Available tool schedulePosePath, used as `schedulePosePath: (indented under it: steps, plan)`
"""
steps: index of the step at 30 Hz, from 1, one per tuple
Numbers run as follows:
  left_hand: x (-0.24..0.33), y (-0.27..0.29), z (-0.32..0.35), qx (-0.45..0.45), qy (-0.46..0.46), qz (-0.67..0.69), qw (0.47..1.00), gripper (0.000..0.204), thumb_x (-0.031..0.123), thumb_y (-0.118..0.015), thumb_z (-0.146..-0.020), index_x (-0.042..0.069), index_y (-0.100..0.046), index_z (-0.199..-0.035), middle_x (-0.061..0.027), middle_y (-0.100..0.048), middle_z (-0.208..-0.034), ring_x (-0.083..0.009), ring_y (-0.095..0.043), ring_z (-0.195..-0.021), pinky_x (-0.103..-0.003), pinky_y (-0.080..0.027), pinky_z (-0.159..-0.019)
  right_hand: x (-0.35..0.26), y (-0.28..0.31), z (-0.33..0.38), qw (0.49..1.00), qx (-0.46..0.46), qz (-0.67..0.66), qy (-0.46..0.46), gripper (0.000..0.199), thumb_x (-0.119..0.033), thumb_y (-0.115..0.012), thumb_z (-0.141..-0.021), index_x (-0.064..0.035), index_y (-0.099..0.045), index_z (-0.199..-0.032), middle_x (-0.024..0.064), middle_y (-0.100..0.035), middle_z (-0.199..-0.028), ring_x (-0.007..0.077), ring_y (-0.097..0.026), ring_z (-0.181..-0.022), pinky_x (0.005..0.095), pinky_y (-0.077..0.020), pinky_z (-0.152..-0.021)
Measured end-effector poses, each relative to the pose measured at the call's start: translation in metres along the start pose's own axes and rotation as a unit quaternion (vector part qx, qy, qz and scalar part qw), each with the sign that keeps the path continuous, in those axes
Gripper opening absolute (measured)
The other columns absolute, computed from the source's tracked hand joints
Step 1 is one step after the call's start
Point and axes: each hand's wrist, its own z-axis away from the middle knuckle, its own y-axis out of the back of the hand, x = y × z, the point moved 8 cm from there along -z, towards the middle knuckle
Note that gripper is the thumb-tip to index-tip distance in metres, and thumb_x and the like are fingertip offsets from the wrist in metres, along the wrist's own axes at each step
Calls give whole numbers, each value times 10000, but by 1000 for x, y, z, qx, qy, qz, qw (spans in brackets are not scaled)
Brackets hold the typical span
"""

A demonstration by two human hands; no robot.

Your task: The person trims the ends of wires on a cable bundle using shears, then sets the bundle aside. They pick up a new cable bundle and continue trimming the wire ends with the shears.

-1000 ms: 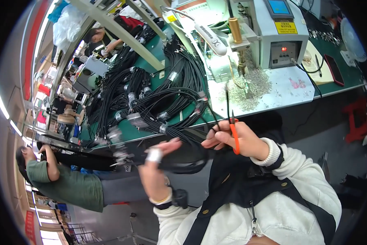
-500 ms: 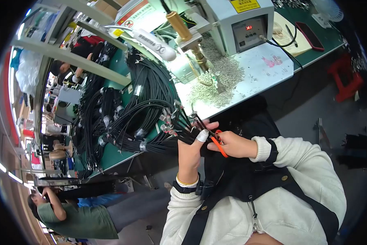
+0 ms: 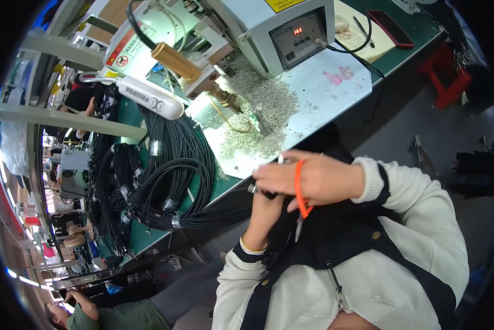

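Note:
Black cables (image 3: 217, 218) run off the table to my left hand (image 3: 264, 215), which is closed around their ends. A small metal connector end (image 3: 252, 188) sticks out beside its thumb. My right hand (image 3: 324, 179) lies across the top of the left one, its fingers reaching over the cable ends and hiding most of the left fingers. Orange-handled scissors (image 3: 299, 190) hang in the right hand, a handle looped over it, with the blades pointing down toward my lap. What the right fingertips touch is hard to make out.
Coiled black cables (image 3: 175, 176) cover the green table (image 3: 148, 237) at left. Ahead stands a grey machine (image 3: 296, 36) with a brass-coloured head (image 3: 175, 61), a heap of small metal pieces (image 3: 274, 104) beneath it. A phone (image 3: 391, 28), notebook and red stool (image 3: 445, 77) are at right.
My right hand has moved from beside the left hand to over it. The scissors have swung from pointing at the cables to hanging blades down. The view has shifted, too.

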Motion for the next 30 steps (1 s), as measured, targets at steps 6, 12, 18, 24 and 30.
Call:
schedulePosePath:
  steps: [6,12,18,24,30]
  plan:
    - [-14,-7,-8,1,41,7,999,199,52,-526,-769,-10,-534,-957,-120,-569,-949,-181,-565,-829,-286,-467,-612,3,2,7,999,19,24,12,520,-276,-601,-726,-104,-444,-1192,47,-450,-1243,188,-428,-1152,390,-320,-955]
    - [10,-8,-18,-17,29,24,999,220,-18,-489,-794,-43,-497,-1012,-104,-575,-905,-193,-563,-777,-271,-447,-674,4,16,7,996,87,17,-10,512,-266,-607,-726,-99,-457,-1186,43,-461,-1232,185,-432,-1150,343,-327,-946]
    - [-21,-16,-8,64,232,389,889,184,-12,-503,-800,-34,-494,-983,-123,-577,-828,-168,-552,-684,-252,-441,-599,23,4,7,993,94,-53,-44,421,-178,-594,-757,-55,-484,-1145,96,-529,-1086,199,-530,-991,295,-399,-821]
    - [5,-3,-20,26,148,404,903,181,-2,-524,-801,-20,-497,-979,-115,-576,-785,-143,-541,-641,-225,-427,-592,78,-7,26,866,181,-344,-315,210,-63,-544,-805,-3,-522,-1005,67,-558,-803,106,-530,-699,233,-409,-616]
    - [6,12,-23,89,172,433,880,200,-19,-543,-783,-17,-498,-978,-82,-550,-707,-110,-472,-544,-214,-384,-516,80,-24,21,790,146,-501,-323,109,-90,-541,-825,0,-514,-880,20,-524,-719,55,-459,-651,215,-381,-589]
